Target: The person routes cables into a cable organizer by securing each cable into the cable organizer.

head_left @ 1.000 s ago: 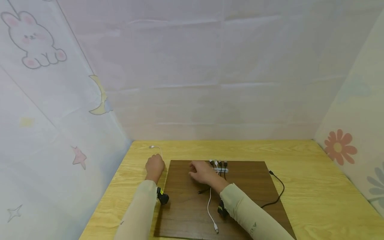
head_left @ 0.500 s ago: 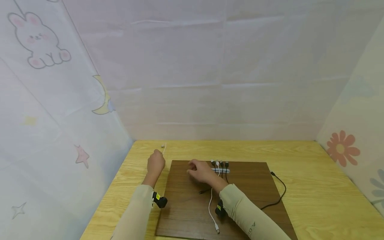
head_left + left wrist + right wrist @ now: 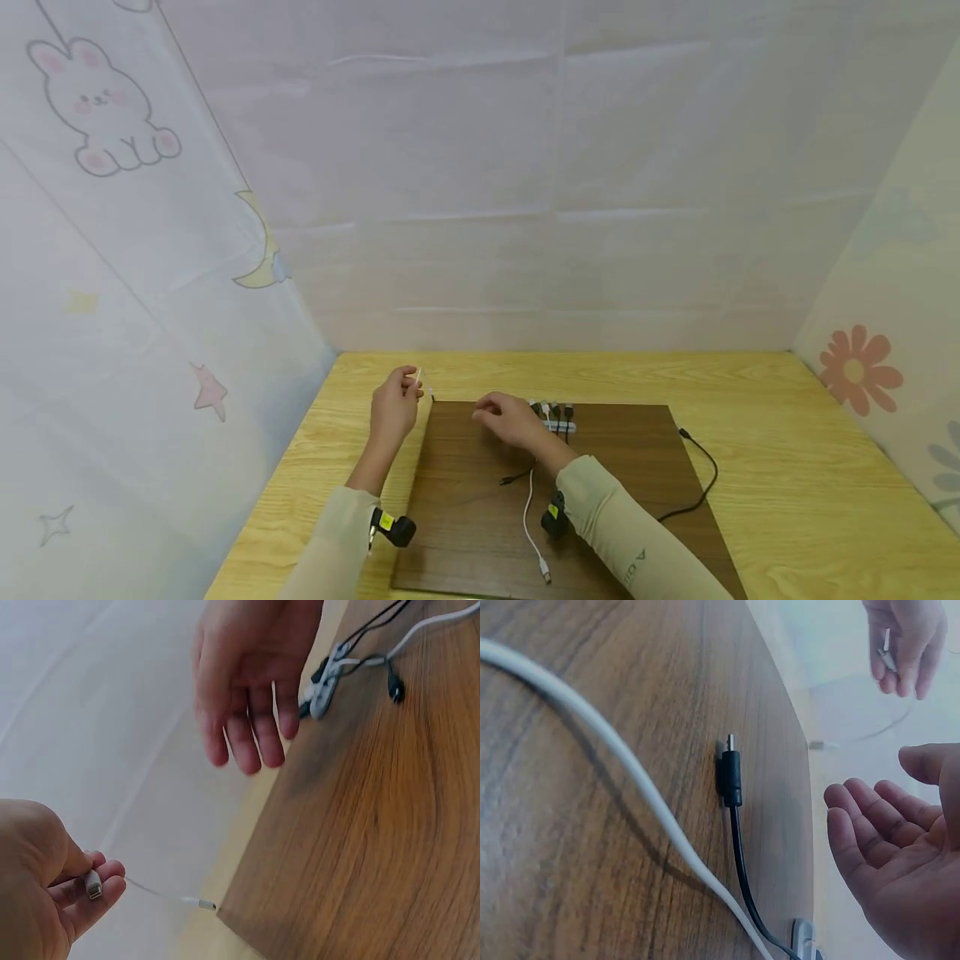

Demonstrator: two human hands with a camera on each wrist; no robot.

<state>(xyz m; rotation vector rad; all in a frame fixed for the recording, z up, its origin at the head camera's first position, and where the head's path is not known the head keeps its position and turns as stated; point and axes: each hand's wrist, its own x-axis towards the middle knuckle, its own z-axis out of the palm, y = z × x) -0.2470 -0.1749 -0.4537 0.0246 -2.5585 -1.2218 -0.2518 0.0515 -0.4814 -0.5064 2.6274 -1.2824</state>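
Note:
My left hand [image 3: 393,406] is raised at the board's far left corner, pinching a white USB cable [image 3: 93,885] close to one plug between thumb and fingers. The cable's other end, a plug with a metal tip [image 3: 199,903], dangles beside that corner. My right hand [image 3: 510,419] hovers over the far part of the brown board [image 3: 457,533], palm turned left. Its fingers are loosely bent and hold nothing, as the right wrist view shows. Just right of it, a light grey cable holder [image 3: 562,427] on the board's far edge carries several black and white cables.
A white cable [image 3: 527,521] from the holder trails toward the board's near side. A short black cable end [image 3: 731,778] lies on the board beneath the right wrist. Another black cable [image 3: 708,479] curves over the right edge onto the yellow wood-grain table [image 3: 795,500].
My left hand has lifted and turned, bringing the white USB cable from the table's far left toward the board's corner. The right hand has stayed nearly in place.

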